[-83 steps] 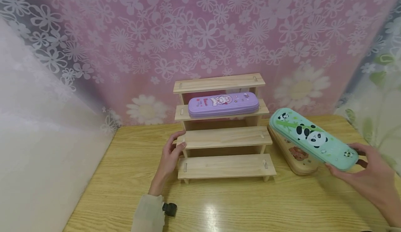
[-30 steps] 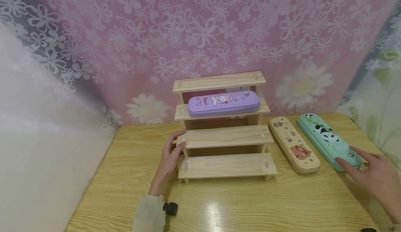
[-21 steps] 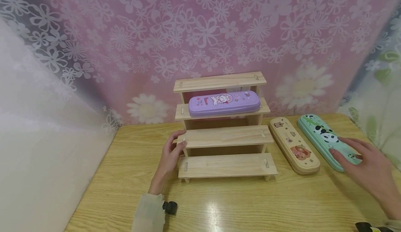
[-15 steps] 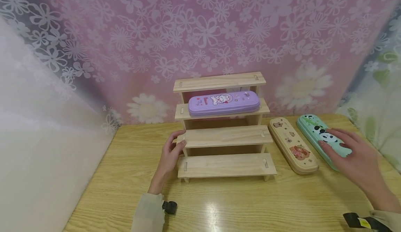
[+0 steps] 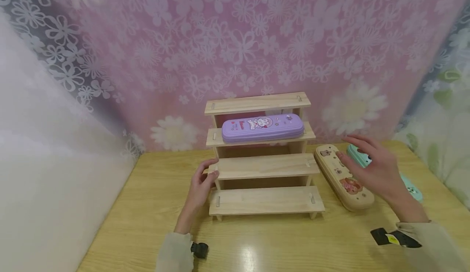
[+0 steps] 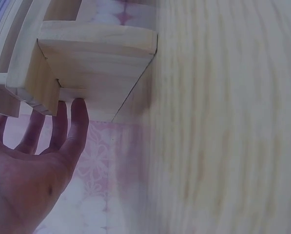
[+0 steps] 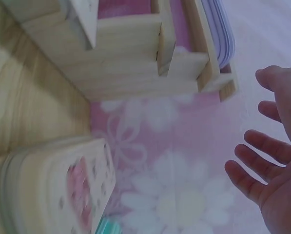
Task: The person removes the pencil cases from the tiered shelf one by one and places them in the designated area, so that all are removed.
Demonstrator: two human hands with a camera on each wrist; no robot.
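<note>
A wooden stepped shelf [image 5: 264,167] stands in the middle of the table. My left hand [image 5: 198,188] grips the left end of its second step from the bottom, thumb on top; the left wrist view shows the fingers [image 6: 77,129] against the step's end. A purple pencil case [image 5: 262,128] lies on the third step. Right of the shelf, a cream pencil case [image 5: 352,186] and a mint panda pencil case [image 5: 413,190] lie side by side on the table. My right hand [image 5: 380,174] hovers above them, holding nothing, and hides part of both; its fingers are spread in the right wrist view.
The wooden table [image 5: 147,215] runs back to a pink flowered curtain [image 5: 235,39] behind the shelf. White cloth [image 5: 55,161] hangs on the left, and more flowered cloth [image 5: 451,141] on the right. The top step [image 5: 257,103] is above the purple case.
My right hand has set the mint pencil case down right of the cream one, let go, and moved left and up. My left hand has kept its grip on the shelf.
</note>
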